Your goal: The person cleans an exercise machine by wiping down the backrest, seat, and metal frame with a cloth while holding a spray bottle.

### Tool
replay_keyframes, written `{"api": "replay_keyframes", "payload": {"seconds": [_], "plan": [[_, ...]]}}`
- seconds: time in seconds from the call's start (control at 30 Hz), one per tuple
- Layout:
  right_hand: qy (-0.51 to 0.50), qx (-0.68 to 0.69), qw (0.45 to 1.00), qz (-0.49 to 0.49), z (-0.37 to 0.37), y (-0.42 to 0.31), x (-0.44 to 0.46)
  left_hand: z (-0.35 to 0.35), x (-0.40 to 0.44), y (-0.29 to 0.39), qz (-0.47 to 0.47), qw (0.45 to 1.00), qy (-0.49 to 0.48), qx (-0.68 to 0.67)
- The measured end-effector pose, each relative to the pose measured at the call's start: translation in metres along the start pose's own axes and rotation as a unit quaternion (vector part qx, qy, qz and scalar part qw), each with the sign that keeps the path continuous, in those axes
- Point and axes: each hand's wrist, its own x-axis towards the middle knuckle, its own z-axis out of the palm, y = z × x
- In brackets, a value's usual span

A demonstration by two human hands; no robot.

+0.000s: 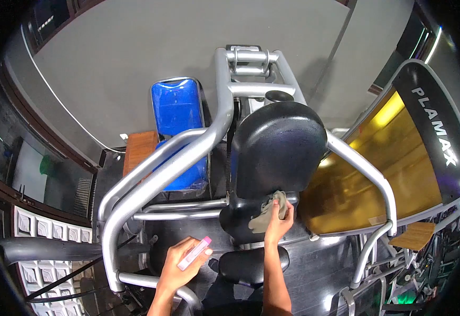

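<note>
My right hand (279,222) is closed on a crumpled grey-green cloth (262,221). The cloth lies against the black seat (233,220), just below the padded backrest (280,150) of a gym machine. Lower and to the left, my left hand (180,263) is wrapped round a small clear bottle with a pink top (194,254), held tilted. Its label is too small to read. A second black pad (254,266) sits below the seat, partly behind my right forearm.
Silver tube arms (158,179) curve out on both sides of the seat. On the right stands a yellow-tinted panel (367,179) marked PLAMAX. A blue chair (177,108) and a brown wooden box (139,150) stand by the grey wall. White moulded panels (56,274) are at lower left.
</note>
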Motion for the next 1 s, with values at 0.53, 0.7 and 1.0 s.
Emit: {"api": "replay_keyframes", "payload": {"seconds": [0.53,0.7,1.0], "plan": [[-0.096,0.559,0.583,0.582,0.065,0.000,-0.046,-0.001,0.001,0.004,-0.025,0.999,0.014,0.015],[-0.259,0.496,0.668,0.490,0.018,-0.012,-0.028,0.001,0.008,0.011,-0.029,0.999,-0.005,0.013],[0.019,0.316,0.881,0.352,-0.026,0.015,0.058,0.021,0.034,0.033,-0.033,0.997,-0.065,0.005]]}}
